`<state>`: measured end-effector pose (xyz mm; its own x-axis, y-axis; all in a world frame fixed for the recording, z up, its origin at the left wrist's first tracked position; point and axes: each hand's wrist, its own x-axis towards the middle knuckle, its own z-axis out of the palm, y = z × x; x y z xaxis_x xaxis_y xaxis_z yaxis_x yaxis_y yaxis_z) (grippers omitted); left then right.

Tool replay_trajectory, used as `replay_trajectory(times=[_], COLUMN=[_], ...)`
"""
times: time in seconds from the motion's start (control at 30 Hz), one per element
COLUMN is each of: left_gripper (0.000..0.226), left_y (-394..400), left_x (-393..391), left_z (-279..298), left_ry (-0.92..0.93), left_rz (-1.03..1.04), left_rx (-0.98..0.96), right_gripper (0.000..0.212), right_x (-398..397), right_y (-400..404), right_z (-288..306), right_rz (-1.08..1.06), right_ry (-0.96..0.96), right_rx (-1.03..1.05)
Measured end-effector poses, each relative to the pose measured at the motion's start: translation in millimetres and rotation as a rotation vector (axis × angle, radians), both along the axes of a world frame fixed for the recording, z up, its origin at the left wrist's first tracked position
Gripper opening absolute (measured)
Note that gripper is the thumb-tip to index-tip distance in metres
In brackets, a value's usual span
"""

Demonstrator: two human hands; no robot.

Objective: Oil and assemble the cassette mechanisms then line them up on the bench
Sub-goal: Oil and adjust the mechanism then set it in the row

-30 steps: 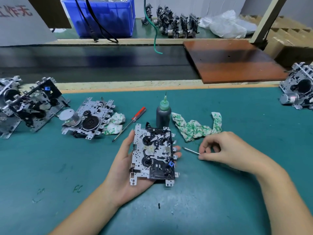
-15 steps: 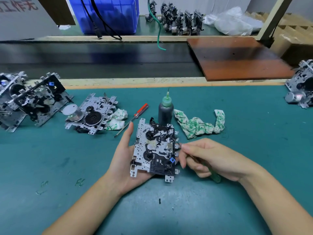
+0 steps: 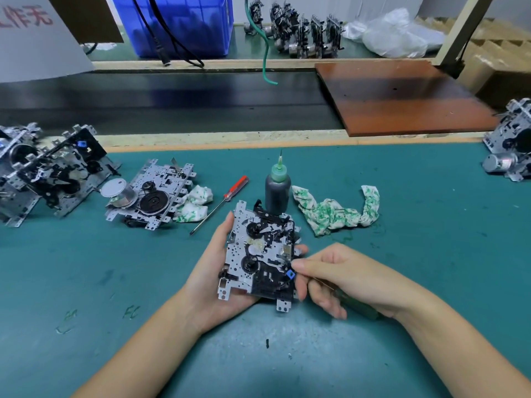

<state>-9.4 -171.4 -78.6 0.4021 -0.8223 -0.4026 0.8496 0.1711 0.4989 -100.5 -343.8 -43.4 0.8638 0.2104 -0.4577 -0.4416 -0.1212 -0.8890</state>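
Above the teal bench mat [image 3: 402, 282], a silver-and-black cassette mechanism plate [image 3: 260, 254] lies face up in the left hand [image 3: 221, 282], whose fingers curl around its edges. The right hand [image 3: 344, 278] grips a green-handled tool [image 3: 359, 307] against the plate's right edge. Just behind stands a dark oil bottle with a green nozzle [image 3: 277, 191].

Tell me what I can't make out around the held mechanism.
All head view:
- Tip of the green-handled tool: hidden behind the right hand.
- Underside of the cassette mechanism: covered by the left hand.
- Oil level in the dark oil bottle: not visible.
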Motion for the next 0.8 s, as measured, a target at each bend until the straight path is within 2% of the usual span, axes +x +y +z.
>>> replay_trajectory(times=[0.37, 0.5, 0.63, 0.73, 0.8], left_gripper=[0.07, 0.069, 0.068, 0.071, 0.082], left_y=[-0.7, 0.2, 0.2, 0.1, -0.1], left_x=[-0.9, -0.7, -0.6, 0.4, 2.6], left_z=[0.3, 0.3, -0.3, -1.1, -4.7], left_ry=[-0.044, -0.063, -0.067, -0.109, -0.145], left_rz=[0.033, 0.01, 0.025, 0.078, 0.145], left_rx=[0.054, 0.067, 0.098, 0.189, 0.305], right_gripper=[0.048, 0.045, 0.052, 0.055, 0.057], right_x=[-0.6, -0.1, -1.0, -1.6, -1.4], right_y=[3.3, 2.7, 4.0, 5.1, 5.1], right_z=[-1.8, -0.8, -2.8, -3.2, -2.4], right_rz=[-0.015, 0.03, 0.001, -0.013, -0.012], right_ry=[-0.022, -0.002, 0.016, 0.027, 0.04], right_rx=[-0.116, -0.107, -0.086, -0.055, -0.04])
